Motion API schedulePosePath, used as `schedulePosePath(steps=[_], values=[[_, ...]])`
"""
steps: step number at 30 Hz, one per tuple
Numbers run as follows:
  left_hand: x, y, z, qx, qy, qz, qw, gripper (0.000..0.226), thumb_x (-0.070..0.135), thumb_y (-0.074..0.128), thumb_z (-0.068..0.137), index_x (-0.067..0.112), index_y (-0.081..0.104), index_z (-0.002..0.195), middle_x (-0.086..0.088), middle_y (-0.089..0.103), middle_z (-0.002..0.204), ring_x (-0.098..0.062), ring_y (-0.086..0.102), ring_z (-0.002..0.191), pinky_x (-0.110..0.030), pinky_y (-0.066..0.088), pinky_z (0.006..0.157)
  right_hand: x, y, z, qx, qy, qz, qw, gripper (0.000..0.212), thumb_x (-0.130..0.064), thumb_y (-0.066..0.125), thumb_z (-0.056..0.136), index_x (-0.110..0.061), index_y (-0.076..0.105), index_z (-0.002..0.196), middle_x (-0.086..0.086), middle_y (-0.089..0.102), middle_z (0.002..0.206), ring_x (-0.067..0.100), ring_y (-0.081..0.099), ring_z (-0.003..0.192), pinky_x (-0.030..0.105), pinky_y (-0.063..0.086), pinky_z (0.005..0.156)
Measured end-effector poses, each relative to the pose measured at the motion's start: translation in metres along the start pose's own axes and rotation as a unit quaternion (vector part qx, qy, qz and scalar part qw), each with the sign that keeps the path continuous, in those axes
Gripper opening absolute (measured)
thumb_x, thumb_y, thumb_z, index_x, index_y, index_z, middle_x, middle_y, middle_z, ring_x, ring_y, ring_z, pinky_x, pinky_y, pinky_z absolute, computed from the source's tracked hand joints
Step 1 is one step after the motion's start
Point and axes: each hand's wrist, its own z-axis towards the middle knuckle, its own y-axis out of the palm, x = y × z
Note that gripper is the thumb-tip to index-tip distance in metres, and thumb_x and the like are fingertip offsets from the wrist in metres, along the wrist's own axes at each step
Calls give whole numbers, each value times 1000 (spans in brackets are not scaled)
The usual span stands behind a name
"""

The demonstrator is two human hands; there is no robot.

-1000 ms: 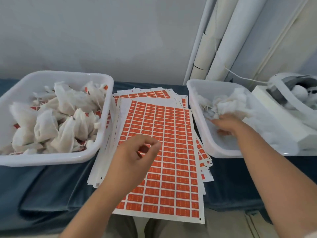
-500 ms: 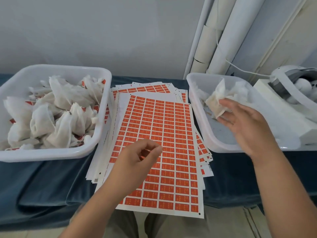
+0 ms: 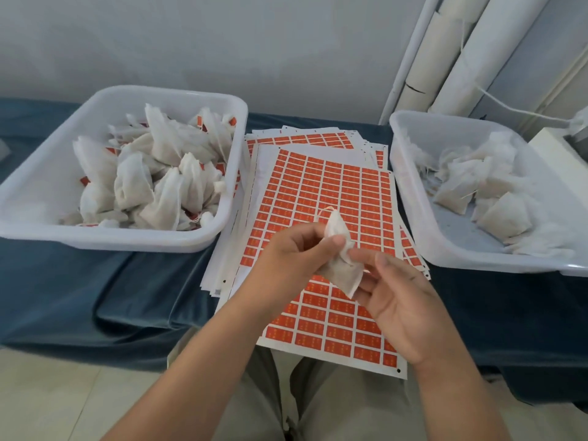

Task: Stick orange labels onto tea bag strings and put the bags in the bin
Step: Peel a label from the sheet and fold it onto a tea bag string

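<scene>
A white tea bag point(image 3: 341, 269) is held over the orange label sheet point(image 3: 321, 198) in the middle. My left hand point(image 3: 292, 256) pinches its upper part, with the string looping above the fingers. My right hand point(image 3: 397, 300) holds the bag's lower end from the right with its fingers. The left white bin point(image 3: 203, 237) holds several tea bags with orange labels point(image 3: 152, 183). The right white bin point(image 3: 410, 198) holds several tea bags without labels point(image 3: 490, 192).
More label sheets point(image 3: 302, 138) lie stacked under the top one on a dark blue cloth point(image 3: 105, 294). White pipes point(image 3: 458, 52) stand at the back right against the wall. A white box point(image 3: 553, 148) sits behind the right bin. My lap is below the sheets.
My right hand has come out of the right bin with a tea bag and moved to the middle. My left hand has risen off the label sheet and taken hold of the bag.
</scene>
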Motion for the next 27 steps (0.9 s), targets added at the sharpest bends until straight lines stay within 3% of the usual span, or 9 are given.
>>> schedulePosePath(steps=[3, 6, 8, 12, 16, 18, 20, 24, 27], values=[[-9, 0, -1, 37, 14, 50, 998, 15, 43, 73, 95, 28, 75, 97, 14, 76, 91, -7, 75, 88, -11, 57, 70, 0, 18, -1, 61, -4, -111, 992, 66, -77, 71, 78, -43, 63, 134, -8, 70, 134, 20, 71, 119, 46, 59, 97], [-18, -1, -4, 69, 51, 144, 986, 21, 44, 77, 91, 24, 72, 90, 13, 70, 85, -8, 71, 82, -11, 55, 64, -4, 25, 0, 100, -54, -307, 945, 65, -96, 60, 66, -66, 55, 123, -34, 67, 119, -6, 70, 107, 19, 61, 78], [-21, -2, -6, 82, 70, 187, 976, 21, 41, 79, 89, 23, 70, 86, 13, 68, 82, -10, 67, 80, -12, 55, 62, -7, 28, 4, 85, -79, -375, 920, 46, -85, 62, 77, -64, 57, 117, -37, 67, 112, -12, 66, 105, 4, 53, 71], [-22, 0, -10, 33, 96, 244, 964, 19, 39, 77, 93, 42, 64, 81, 23, 68, 81, -3, 66, 79, -9, 51, 62, -5, 35, 8, 72, -78, -425, 899, 28, -69, 61, 90, -47, 69, 105, -32, 71, 102, -9, 66, 102, 3, 52, 71], [-21, 4, -18, 28, 95, 297, 950, 15, 49, 72, 95, 49, 59, 103, 29, 67, 93, 3, 65, 93, -8, 49, 70, 6, 40, 8, 155, -100, -386, 904, 11, -52, 65, 97, -45, 74, 98, -31, 73, 94, -7, 69, 96, 9, 56, 70], [-24, 10, -23, 29, 109, 356, 928, 42, 52, 76, 91, 43, 54, 124, 29, 63, 114, 2, 62, 97, -8, 46, 82, 11, 43, 6, 196, -98, -367, 904, 13, -51, 66, 97, -43, 77, 99, -30, 74, 93, -8, 69, 95, 13, 57, 72], [-28, 16, -26, 39, 136, 402, 905, 51, 48, 77, 92, 32, 51, 133, 20, 63, 122, -1, 58, 97, -7, 41, 85, 14, 46, 5, 214, -84, -337, 913, 11, -49, 68, 97, -45, 77, 97, -30, 74, 92, -9, 69, 94, 15, 58, 73], [-21, 12, -21, 14, 116, 378, 918, 32, 48, 49, 106, 29, 56, 131, 23, 64, 102, -2, 64, 83, -12, 46, 75, 10, 42, 5, 184, -4, -250, 951, 10, -53, 65, 97, -53, 74, 97, -25, 75, 94, -8, 69, 92, 25, 55, 82], [-23, 1, -19, -53, 80, 290, 952, 43, 59, 31, 102, 40, 61, 127, 22, 66, 85, -5, 68, 76, -24, 57, 69, 6, 34, 5, 154, 78, -123, 977, 20, -48, 67, 98, -34, 81, 99, -13, 71, 82, 7, 68, 77, 25, 51, 79]])
